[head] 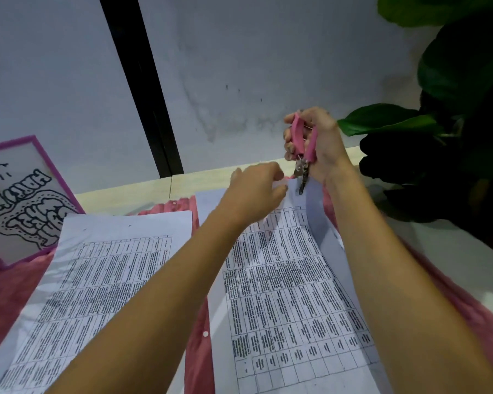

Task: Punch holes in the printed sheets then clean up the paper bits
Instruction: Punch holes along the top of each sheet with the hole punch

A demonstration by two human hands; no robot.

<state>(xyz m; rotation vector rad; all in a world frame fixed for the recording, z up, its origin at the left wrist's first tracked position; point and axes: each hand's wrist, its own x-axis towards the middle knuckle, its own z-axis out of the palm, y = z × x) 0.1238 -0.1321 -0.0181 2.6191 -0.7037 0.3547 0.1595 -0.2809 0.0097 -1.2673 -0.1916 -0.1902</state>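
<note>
Two stacks of printed sheets with tables lie on a pink cloth [9,291]. The left stack [97,280] shows small holes near its top edge. On the right stack [291,294], my left hand [256,191] pinches the top edge of the upper sheet and lifts it a little. My right hand [316,143] grips a pink-handled hole punch [303,149], held upright, its metal jaws down at the sheet's top right corner. One round paper bit [205,333] lies on the cloth between the stacks.
A pink-framed board with a black drawing [26,200] leans at the left. A dark leafy plant [439,123] crowds the right side. The wall and a black vertical strip [148,109] stand just behind the table's light far edge [143,191].
</note>
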